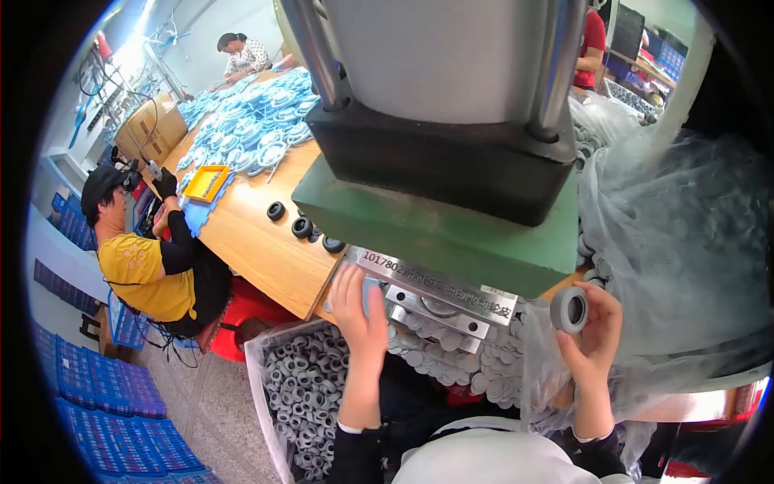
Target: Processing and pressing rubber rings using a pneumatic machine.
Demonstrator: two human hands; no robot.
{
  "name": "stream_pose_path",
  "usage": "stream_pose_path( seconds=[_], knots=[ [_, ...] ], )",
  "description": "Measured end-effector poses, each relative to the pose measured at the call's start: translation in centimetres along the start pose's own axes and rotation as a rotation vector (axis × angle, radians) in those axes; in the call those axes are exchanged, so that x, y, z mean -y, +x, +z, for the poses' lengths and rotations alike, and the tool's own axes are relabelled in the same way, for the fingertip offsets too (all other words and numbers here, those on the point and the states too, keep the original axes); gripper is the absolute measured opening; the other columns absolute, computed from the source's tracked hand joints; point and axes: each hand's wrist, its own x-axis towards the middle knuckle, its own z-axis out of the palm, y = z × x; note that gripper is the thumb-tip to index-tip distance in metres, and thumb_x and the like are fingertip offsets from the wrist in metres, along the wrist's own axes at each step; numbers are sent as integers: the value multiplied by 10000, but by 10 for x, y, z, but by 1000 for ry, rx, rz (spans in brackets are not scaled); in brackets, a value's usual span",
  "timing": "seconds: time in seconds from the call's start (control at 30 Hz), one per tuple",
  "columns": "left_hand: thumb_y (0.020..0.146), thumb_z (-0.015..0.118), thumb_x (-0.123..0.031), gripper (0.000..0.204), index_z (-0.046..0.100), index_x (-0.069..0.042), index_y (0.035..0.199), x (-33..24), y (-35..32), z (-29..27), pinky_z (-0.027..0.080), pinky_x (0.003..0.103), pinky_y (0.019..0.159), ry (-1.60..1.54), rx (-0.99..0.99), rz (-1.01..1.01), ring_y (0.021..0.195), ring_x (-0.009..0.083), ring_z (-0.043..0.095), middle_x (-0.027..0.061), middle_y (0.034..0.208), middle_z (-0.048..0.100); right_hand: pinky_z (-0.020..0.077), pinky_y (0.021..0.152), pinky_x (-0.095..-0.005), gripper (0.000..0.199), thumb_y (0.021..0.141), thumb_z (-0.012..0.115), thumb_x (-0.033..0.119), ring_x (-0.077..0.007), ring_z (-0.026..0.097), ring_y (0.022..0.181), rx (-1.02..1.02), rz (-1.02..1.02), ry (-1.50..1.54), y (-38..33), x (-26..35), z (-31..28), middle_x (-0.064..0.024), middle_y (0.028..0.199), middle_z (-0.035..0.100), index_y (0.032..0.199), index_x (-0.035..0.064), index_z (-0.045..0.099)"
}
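My right hand [598,339] pinches a grey ring-shaped wheel [558,310] between thumb and fingers, its round hollow facing left. It is to the right of the press's metal die [435,305], apart from it. My left hand [359,319] is raised with fingers stretched out at the die's left end. I cannot tell whether it touches the metal there. A printed metal plate [435,284] lies above the die, under the green block [451,230] of the press. Flat grey discs [435,355] are heaped just below the die.
A bin [262,363] full of grey rings stands left of my lap. Several black wheels [301,227] sit on the wooden table [250,250]. Clear plastic sheeting [661,242] covers the right side. A co-worker in yellow [145,270] sits at left, near an orange tray [206,184].
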Motion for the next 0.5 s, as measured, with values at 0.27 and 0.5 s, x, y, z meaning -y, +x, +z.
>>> stream_pose_path(
  seconds=[0.27,0.5],
  knots=[
    [906,482,-204,239,605,-84,1071,68,-11,10,269,523,1003,619,477,-20,1205,258,476,65,1156,594,384,840,-280,598,613,749,82,-188,471,966,-27,52,-187,7,3,3,-90,1084,453,1167,10,535],
    [901,495,-213,263,595,-77,1102,75,-17,6,238,552,1027,654,519,-10,1248,275,432,63,1192,579,386,832,-266,635,626,751,66,-186,488,968,-43,96,-149,1,4,3,-96,1092,474,1217,15,525]
  ],
)
